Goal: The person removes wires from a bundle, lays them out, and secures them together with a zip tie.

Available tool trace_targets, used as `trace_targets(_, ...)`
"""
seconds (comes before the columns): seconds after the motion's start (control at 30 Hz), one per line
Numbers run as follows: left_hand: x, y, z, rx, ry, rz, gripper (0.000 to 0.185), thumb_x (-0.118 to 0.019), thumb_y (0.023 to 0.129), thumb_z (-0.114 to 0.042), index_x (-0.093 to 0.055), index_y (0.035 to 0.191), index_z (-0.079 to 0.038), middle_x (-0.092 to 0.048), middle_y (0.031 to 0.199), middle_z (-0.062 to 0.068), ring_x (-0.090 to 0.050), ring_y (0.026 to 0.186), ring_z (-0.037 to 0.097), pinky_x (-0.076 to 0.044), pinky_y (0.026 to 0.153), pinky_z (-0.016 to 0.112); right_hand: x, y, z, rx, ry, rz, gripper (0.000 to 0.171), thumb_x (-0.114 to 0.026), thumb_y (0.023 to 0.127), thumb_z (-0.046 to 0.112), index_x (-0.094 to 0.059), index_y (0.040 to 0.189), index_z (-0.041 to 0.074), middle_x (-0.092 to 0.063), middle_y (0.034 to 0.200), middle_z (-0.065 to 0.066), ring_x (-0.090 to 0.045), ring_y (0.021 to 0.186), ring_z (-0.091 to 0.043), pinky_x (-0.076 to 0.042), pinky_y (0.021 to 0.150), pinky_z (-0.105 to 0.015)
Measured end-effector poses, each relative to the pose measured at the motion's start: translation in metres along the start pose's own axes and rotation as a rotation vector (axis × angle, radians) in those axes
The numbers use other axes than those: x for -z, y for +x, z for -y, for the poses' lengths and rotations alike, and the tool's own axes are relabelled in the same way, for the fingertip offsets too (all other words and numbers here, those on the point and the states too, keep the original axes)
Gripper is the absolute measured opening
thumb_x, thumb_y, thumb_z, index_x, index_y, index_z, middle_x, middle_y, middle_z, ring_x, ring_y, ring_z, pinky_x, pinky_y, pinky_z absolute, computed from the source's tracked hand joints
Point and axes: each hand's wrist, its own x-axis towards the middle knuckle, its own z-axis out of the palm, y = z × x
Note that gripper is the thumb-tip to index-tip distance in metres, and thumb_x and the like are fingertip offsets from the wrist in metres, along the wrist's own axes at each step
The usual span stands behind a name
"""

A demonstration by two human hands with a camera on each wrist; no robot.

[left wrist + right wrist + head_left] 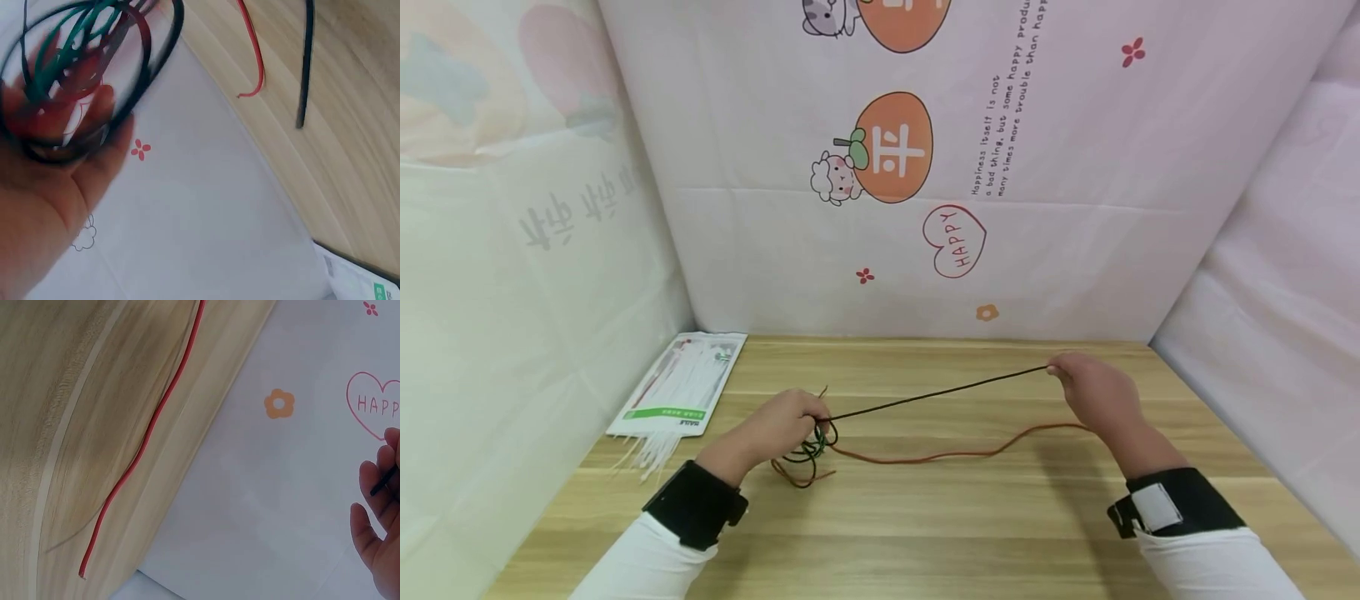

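Note:
My left hand (782,423) grips a loose tangle of thin wires (809,450), held close over the wooden table. Green, black and red loops of it show blurred in the left wrist view, across the curled fingers. Stretched nearly straight between both hands is a black wire (936,394), rising to the right. My right hand (1099,396) pinches its far end, and the black tip (382,481) pokes out by the fingers in the right wrist view. A red wire (925,459) trails from the tangle in a gentle wave to below the right hand.
A white packet (688,379) with a green stripe lies at the table's back left, thin white strips (657,450) sticking out of its near end. Printed white cloth (1045,275) walls in the wooden table (925,533) at the back and on both sides.

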Motion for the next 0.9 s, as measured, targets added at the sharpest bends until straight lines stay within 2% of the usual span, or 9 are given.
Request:
trace_targets(0.17, -0.004, 0.000, -0.007, 0.117, 0.153, -0.036, 0.027, -0.050, 0.089, 0.004, -0.061, 0.070, -0.013, -0.054, 0.070, -0.003, -0.048, 0.064, 0.014, -0.038, 0.057, 0.027, -0.002, 0.000, 0.003, 0.012, 0.003, -0.003, 0.013, -0.064, 0.092, 0.010, -0.069, 0.103, 0.005, -0.069, 0.102, -0.018, -0.067, 0.079, -0.034, -0.048, 0.052, -0.042)
trace_targets(0.3, -0.006, -0.001, -0.006, 0.099, 0.209, -0.048, 0.024, -0.054, 0.087, -0.004, -0.058, 0.066, -0.015, -0.047, 0.062, -0.007, -0.042, 0.056, 0.010, -0.034, 0.053, 0.025, -0.005, 0.001, 0.002, 0.030, 0.001, -0.018, 0.013, -0.064, 0.091, 0.010, -0.070, 0.102, 0.005, -0.070, 0.100, -0.018, -0.067, 0.079, -0.033, -0.048, 0.052, -0.042)
trace_targets(0.43, -0.006, -0.002, -0.001, 0.021, 0.185, -0.024, 0.023, -0.057, 0.086, -0.013, -0.052, 0.063, -0.018, -0.040, 0.060, -0.010, -0.036, 0.053, 0.007, -0.030, 0.053, 0.024, -0.005, 0.000, -0.002, 0.019, -0.001, 0.001, 0.013, -0.063, 0.093, 0.010, -0.069, 0.102, 0.004, -0.069, 0.100, -0.019, -0.067, 0.080, -0.035, -0.048, 0.053, -0.043)
trace_targets(0.53, -0.006, -0.002, 0.004, -0.045, 0.136, -0.004, 0.022, -0.060, 0.092, -0.018, -0.058, 0.070, -0.019, -0.046, 0.065, -0.012, -0.041, 0.057, 0.005, -0.035, 0.056, 0.024, -0.004, -0.001, -0.005, -0.009, -0.006, 0.028, 0.016, -0.061, 0.094, 0.012, -0.068, 0.105, 0.003, -0.069, 0.104, -0.020, -0.066, 0.084, -0.037, -0.049, 0.056, -0.045)
trace_targets(0.6, -0.006, -0.002, 0.007, -0.061, 0.090, 0.003, 0.019, -0.061, 0.095, -0.020, -0.064, 0.077, -0.019, -0.050, 0.069, -0.011, -0.044, 0.061, 0.006, -0.039, 0.059, 0.025, -0.002, -0.001, -0.007, -0.020, -0.009, 0.037, 0.016, -0.060, 0.094, 0.012, -0.068, 0.106, 0.003, -0.068, 0.106, -0.021, -0.066, 0.087, -0.039, -0.049, 0.057, -0.047)
trace_targets(0.73, -0.005, -0.002, 0.012, -0.020, 0.007, -0.001, 0.014, -0.062, 0.095, -0.022, -0.067, 0.082, -0.018, -0.053, 0.070, -0.009, -0.045, 0.063, 0.007, -0.040, 0.060, 0.026, 0.000, -0.001, -0.008, -0.014, -0.008, 0.014, 0.015, -0.062, 0.093, 0.011, -0.068, 0.104, 0.004, -0.069, 0.105, -0.021, -0.066, 0.088, -0.039, -0.048, 0.056, -0.049)
trace_targets(0.9, 0.001, -0.003, 0.007, 0.089, -0.037, -0.020, 0.017, -0.066, 0.092, -0.023, -0.064, 0.080, -0.011, -0.054, 0.067, -0.005, -0.050, 0.055, 0.010, -0.041, 0.055, 0.027, 0.001, -0.001, -0.009, 0.006, -0.011, -0.009, 0.014, -0.064, 0.091, 0.009, -0.069, 0.103, 0.004, -0.069, 0.104, -0.020, -0.066, 0.088, -0.039, -0.047, 0.053, -0.048)
